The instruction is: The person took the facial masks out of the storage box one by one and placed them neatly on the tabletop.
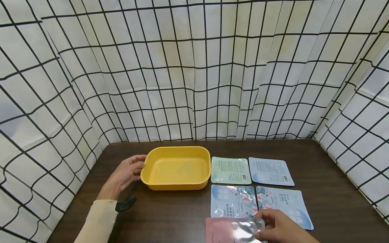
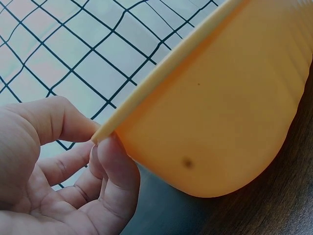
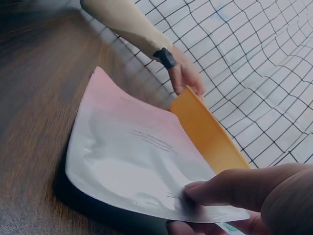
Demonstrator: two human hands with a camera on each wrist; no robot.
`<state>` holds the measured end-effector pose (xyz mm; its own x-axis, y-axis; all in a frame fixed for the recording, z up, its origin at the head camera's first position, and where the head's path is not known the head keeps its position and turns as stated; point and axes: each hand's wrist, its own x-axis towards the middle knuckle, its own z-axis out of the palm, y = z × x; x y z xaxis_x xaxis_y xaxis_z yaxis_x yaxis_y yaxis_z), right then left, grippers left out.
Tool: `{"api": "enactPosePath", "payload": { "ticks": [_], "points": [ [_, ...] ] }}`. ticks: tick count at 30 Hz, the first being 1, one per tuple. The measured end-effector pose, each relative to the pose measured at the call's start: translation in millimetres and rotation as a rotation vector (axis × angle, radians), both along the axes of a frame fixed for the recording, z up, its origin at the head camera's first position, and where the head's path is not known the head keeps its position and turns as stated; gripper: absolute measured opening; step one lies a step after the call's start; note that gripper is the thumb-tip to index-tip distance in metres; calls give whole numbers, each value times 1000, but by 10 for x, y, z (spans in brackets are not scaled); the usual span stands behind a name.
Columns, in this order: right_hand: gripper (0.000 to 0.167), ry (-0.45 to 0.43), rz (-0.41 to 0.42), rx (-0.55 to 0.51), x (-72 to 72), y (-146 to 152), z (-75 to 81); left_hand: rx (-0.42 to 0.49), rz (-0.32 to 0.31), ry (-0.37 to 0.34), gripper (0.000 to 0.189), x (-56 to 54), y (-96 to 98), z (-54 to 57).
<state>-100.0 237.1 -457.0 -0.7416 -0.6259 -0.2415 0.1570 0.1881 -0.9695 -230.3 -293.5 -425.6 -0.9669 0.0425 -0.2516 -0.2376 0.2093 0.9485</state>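
A yellow plastic basin stands on the table, its inside bare. My left hand pinches the basin's left rim between thumb and fingers, as the left wrist view shows up close. At the table's near side my right hand holds a pink and silver sachet by its right edge, thumb on top and fingers beneath. In the right wrist view that sachet is tilted, with its near edge off the table. Two blue floral sachets lie just beyond it, one partly behind the right hand.
Right of the basin lie a green sachet and a light blue sachet, printed text upward. The dark wooden table is bordered by white curtains with a black grid on the left, back and right.
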Motion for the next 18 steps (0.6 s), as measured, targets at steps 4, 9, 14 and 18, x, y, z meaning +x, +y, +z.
{"api": "enactPosePath", "payload": {
  "ticks": [4,9,14,18],
  "points": [
    [26,69,4,60,4,0,-8,-1,0,-2,53,2,5,-7],
    [26,86,-8,112,10,14,0,-1,-2,-2,53,5,10,-12],
    [27,144,39,111,-18,29,11,1,-3,1,53,3,10,-4],
    [28,166,63,92,-35,38,17,0,-1,2,54,4,10,7]
  ]
}}
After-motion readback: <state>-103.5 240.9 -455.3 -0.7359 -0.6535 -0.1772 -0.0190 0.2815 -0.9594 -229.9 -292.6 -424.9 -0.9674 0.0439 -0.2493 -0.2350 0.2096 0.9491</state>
